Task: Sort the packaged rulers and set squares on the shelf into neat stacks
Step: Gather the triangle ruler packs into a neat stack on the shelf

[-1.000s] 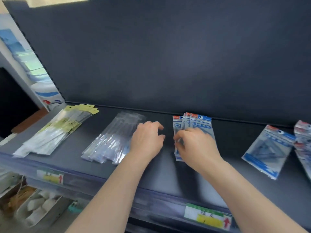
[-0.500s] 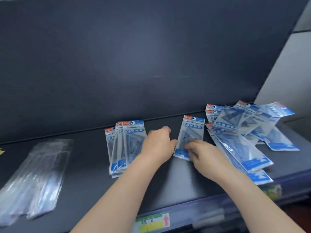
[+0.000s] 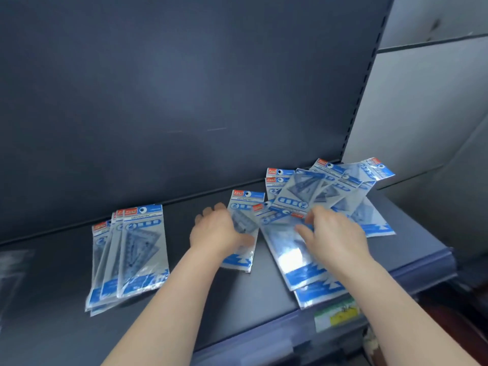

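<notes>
On the dark shelf [image 3: 216, 307], a neat stack of blue-and-clear set square packets [image 3: 132, 254] lies at the left. A single set square packet [image 3: 244, 260] lies in the middle. My left hand [image 3: 215, 231] grips its left edge, thumb on top. To the right sprawls a messy pile of set square packets [image 3: 330, 191], overlapping at different angles. My right hand [image 3: 334, 240] rests on a long packet [image 3: 285, 257] at the front of that pile, fingers spread and relaxed.
Blurred clear ruler packets [image 3: 12, 273] show at the far left edge. The shelf's back panel [image 3: 184, 101] rises right behind the packets. A green-yellow price label [image 3: 338, 314] sits on the front lip. A grey wall [image 3: 427, 114] is at the right.
The view swung right from the ruler packets to the set squares. Both hands left the neat stack; the left took the single packet and the right moved onto the messy pile.
</notes>
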